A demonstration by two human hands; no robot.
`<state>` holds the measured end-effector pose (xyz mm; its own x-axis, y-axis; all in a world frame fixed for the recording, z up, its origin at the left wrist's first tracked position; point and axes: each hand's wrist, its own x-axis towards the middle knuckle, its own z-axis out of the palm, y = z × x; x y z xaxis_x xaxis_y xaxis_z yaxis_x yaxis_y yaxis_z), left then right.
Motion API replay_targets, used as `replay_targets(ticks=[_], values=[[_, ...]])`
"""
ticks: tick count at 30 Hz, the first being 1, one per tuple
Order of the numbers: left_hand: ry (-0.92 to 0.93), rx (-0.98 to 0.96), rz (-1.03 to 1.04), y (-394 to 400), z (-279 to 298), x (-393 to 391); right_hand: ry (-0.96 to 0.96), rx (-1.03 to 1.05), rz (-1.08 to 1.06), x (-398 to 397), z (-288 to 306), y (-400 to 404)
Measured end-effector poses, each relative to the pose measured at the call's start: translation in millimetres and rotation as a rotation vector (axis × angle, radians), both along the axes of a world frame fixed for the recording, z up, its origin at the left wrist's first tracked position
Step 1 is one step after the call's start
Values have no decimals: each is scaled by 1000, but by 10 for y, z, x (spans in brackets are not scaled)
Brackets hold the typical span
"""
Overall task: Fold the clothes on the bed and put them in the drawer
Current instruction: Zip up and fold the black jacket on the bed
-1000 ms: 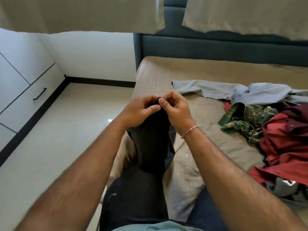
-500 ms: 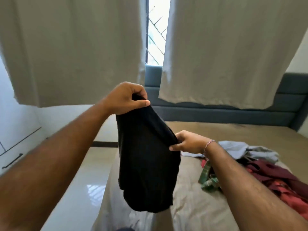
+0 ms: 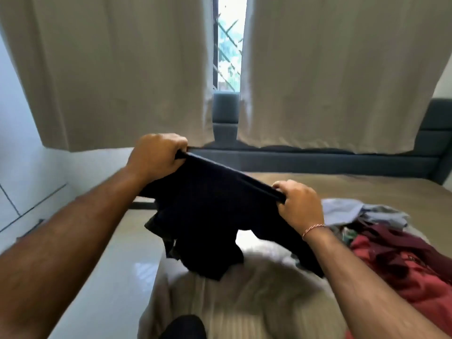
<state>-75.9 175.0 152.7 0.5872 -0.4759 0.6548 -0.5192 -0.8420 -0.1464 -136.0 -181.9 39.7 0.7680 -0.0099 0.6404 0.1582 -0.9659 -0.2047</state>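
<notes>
A black garment (image 3: 208, 216) hangs in the air above the near left part of the bed (image 3: 244, 302). My left hand (image 3: 156, 157) grips its upper edge at the left. My right hand (image 3: 298, 204) grips the same edge lower down at the right, so the edge is stretched taut and slants downward. The rest of the cloth droops below it. A heap of other clothes lies on the bed's right side: a red shirt (image 3: 411, 272), a maroon piece (image 3: 381, 238) and a pale grey-blue garment (image 3: 347, 211). White drawer fronts (image 3: 22, 216) with a dark handle stand at the far left.
Beige curtains (image 3: 110, 69) hang over the window behind a dark grey headboard (image 3: 318, 162). A glossy pale floor (image 3: 117, 277) runs between the bed's left side and the drawers. My dark-clad knee (image 3: 183, 326) shows at the bottom.
My hands have spread apart along the garment's edge, pulling it out wide. My right hand went from pinching the side to gripping the edge. The view has tilted slightly.
</notes>
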Motion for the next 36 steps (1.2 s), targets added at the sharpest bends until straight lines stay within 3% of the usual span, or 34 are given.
replay_targets(ticks=[2, 5, 7, 13, 22, 29, 32, 36], values=[[166, -5, 24, 38, -793, -129, 241, -60, 74, -174, -604, 38], [544, 149, 128, 50, -2004, -359, 921, -128, 91, -490, -1590, 68], [678, 177, 153, 41, -2551, -501, 1086, -15, 25, -700, -2087, 23], [738, 132, 255, -10, -2995, -634, 1117, 237, -149, -960, -2548, -354], [804, -105, 309, 58, -3145, -465, 924, 648, -317, -741, -2756, -483], [903, -391, 334, 163, -3288, -216, 781, 660, -488, -411, -2934, -498], [936, -423, 339, 208, -3357, -80, 746, 638, -577, -238, -2938, -625], [1033, -401, 309, 231, -3476, 68, 825, 712, -476, -3, -2968, -718]])
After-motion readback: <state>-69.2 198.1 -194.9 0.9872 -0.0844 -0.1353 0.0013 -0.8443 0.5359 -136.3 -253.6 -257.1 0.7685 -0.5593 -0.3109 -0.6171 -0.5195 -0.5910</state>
